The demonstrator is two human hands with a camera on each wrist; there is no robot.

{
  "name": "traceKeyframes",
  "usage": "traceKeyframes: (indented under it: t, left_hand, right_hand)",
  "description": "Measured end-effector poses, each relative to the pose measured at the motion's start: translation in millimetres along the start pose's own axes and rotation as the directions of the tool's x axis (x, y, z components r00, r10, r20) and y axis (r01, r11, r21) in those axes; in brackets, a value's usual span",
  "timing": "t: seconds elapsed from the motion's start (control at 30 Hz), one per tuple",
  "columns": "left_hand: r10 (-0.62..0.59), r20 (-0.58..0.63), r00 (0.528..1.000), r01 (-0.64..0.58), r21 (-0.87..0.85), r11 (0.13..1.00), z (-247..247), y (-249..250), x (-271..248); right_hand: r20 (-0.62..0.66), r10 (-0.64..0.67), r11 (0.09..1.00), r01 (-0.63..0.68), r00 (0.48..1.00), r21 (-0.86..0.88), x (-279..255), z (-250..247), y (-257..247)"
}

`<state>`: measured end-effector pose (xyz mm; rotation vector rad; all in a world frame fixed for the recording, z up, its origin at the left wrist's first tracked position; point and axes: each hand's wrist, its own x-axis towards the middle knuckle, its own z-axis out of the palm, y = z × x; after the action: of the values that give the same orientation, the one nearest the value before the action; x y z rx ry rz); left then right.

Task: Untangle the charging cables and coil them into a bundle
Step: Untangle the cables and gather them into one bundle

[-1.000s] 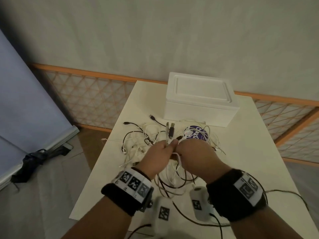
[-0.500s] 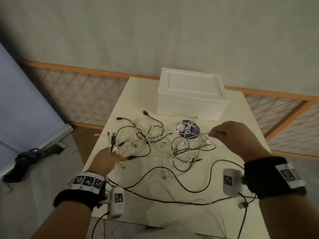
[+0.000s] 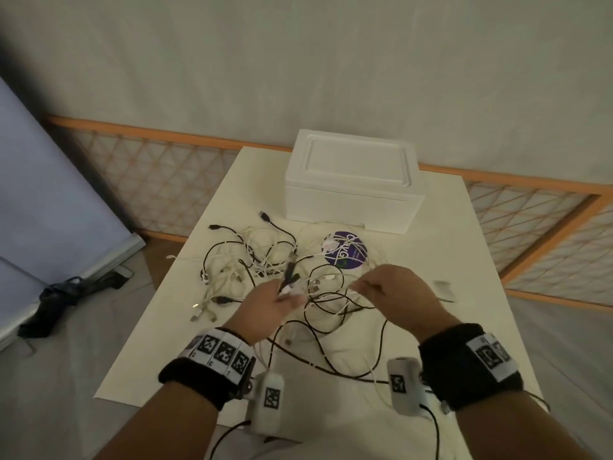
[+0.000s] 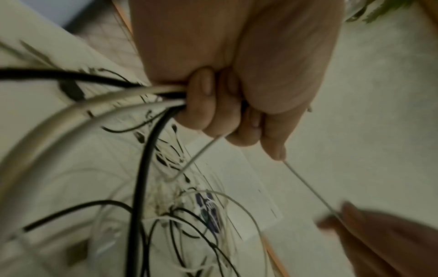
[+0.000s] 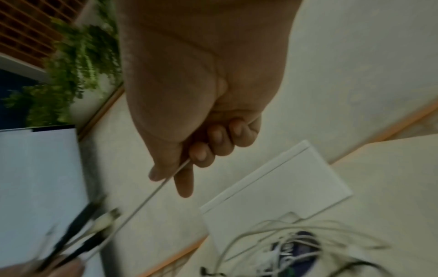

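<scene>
From above, a tangle of black and white charging cables (image 3: pixel 265 260) sprawls mid-table (image 3: pixel 447 254) before a white foam box (image 3: pixel 351 190), and over it the left hand (image 3: pixel 265 307) clutches a bunch of plug ends while the right hand (image 3: pixel 394 293) pinches one thin white cable (image 3: pixel 331 290) stretched between them. The left wrist view shows fingers (image 4: pixel 201 101) curled tightly round several black and white strands. The right wrist view shows thumb and forefinger nipping that thin white cable (image 5: pixel 154 193), the other fingers folded in.
</scene>
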<state>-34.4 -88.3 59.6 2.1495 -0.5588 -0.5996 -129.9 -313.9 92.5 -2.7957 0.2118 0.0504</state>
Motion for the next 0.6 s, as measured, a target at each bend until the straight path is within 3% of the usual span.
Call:
traceKeyframes:
  t: [0.07, 0.13, 0.2, 0.27, 0.33, 0.4, 0.43, 0.5, 0.6]
  left_hand:
    - [-0.089, -0.073, 0.993, 0.082, -0.089, 0.993, 0.0, -5.9, -1.6]
    - [-0.213, -0.128, 0.969, 0.173, -0.268, 0.948, 2.7, -12.3, -1.5]
    - [-0.366, -0.158, 0.917, 0.222, -0.560, 0.798, 3.0, -17.4, -3.3]
    - [-0.444, -0.183, 0.877, 0.174, -0.741, 0.649, 1.4, -16.1, -6.8]
    - [-0.419, -0.174, 0.891, 0.106, -0.818, 0.565, 3.9, -5.8, -10.5]
    - [-0.363, -0.129, 0.923, 0.075, -0.864, 0.497, 12.8, 14.2, -14.5]
    - [-0.325, -0.107, 0.940, 0.063, -0.879, 0.472, 19.2, 25.4, -15.9]
    - [-0.244, -0.092, 0.965, 0.021, -0.904, 0.427, 31.1, 45.9, -18.1]
    - [-0.237, -0.150, 0.960, -0.060, -0.936, 0.347, 32.8, 52.8, -22.0]
  right_hand:
    - [-0.039, 0.179, 0.983, -0.180, 0.983, -0.037, -11.9, 0.7, 35.2]
    - [-0.037, 0.372, 0.920, -0.374, 0.927, -0.122, -23.8, 1.5, 68.0]
    - [0.016, 0.526, 0.823, -0.504, 0.850, -0.262, -32.8, -2.4, 87.0]
    - [0.049, 0.556, 0.770, -0.491, 0.830, -0.408, -33.4, -2.2, 91.3]
    - [0.011, 0.364, 0.878, -0.340, 0.931, -0.336, -25.6, -1.7, 71.5]
    - [-0.034, 0.035, 0.999, -0.036, 0.999, -0.019, -18.1, -4.3, 27.0]
    - [0.018, -0.094, 0.983, 0.090, 0.995, 0.162, -15.4, -4.8, -1.0]
    - [0.234, -0.231, 0.922, 0.136, 0.944, 0.363, -12.6, 4.6, -49.2]
    - [0.326, -0.287, 0.926, 0.173, 0.901, 0.336, -10.5, 34.6, -69.1]
